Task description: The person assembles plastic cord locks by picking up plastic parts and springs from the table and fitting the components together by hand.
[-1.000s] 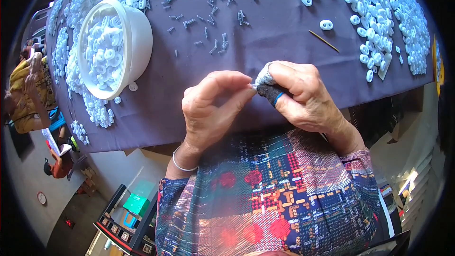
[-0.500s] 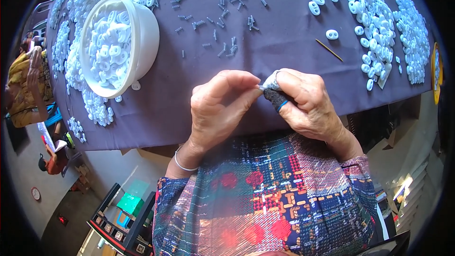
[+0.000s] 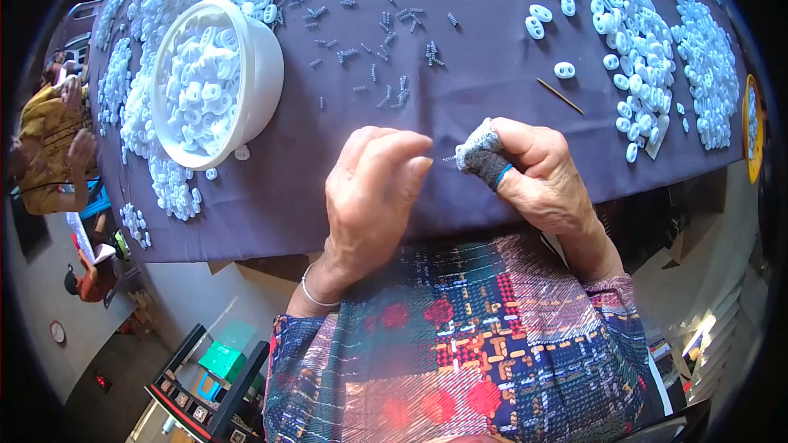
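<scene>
My right hand is pinched shut on a small metal spring, whose end juts out to the left of the fingertips. A grey cloth cover with a blue edge wraps its thumb and forefinger. Just left of the spring, my left hand holds nothing that I can see; its thumb and forefinger are apart. Several loose springs lie on the dark tablecloth beyond my hands. To the right rests a thin brass-coloured stick, near white oval pieces with two holes.
A white tub full of white plastic pieces stands at the left, tilted toward me in the view, with piles around it. More small white parts cover the right side, near a yellow container. Another person sits at the far left.
My left hand has come away from the right fingertips to the left, and its thumb and forefinger have parted. The spring in my right hand now shows. The whole view has shifted slightly.
</scene>
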Motion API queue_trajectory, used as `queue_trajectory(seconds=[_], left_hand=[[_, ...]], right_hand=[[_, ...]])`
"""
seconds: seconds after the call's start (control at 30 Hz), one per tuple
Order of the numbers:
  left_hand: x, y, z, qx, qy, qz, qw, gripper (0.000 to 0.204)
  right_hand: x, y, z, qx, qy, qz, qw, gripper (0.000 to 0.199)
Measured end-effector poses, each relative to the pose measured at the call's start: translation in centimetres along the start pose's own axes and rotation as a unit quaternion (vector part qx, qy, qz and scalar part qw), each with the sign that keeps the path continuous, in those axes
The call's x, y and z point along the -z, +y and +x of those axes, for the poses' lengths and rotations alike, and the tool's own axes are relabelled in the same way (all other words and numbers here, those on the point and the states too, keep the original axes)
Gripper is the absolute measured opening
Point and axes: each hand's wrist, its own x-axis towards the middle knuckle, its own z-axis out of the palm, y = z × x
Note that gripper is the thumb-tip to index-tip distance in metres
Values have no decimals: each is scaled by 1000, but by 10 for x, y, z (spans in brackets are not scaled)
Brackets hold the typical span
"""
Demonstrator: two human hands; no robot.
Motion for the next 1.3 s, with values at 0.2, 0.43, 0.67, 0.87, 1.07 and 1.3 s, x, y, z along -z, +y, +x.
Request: queue_trajectory(seconds=[0.2, 0.43, 0.67, 0.87, 1.07, 1.3], left_hand=[[-7, -1, 7, -81, -76, 118, 987, 13], [-12, -10, 10, -93, -63, 79, 990, 10], [-18, -12, 8, -81, -27, 28, 996, 8], [-18, -15, 6, -74, -25, 0, 997, 8], [-15, -12, 7, -46, -57, -14, 997, 10], [-17, -12, 8, -22, -57, -13, 998, 10]], right_hand=[[2, 2, 0, -4, -14, 14, 1000, 4], [3, 2, 4, -8, -17, 8, 1000, 15], [-1, 1, 9, 3, -8, -9, 1000, 17], [0, -5, 10, -59, -10, 74, 995, 9], [1, 1, 8, -36, -6, 84, 996, 6], [4, 1, 9, -47, -28, 83, 995, 7]])
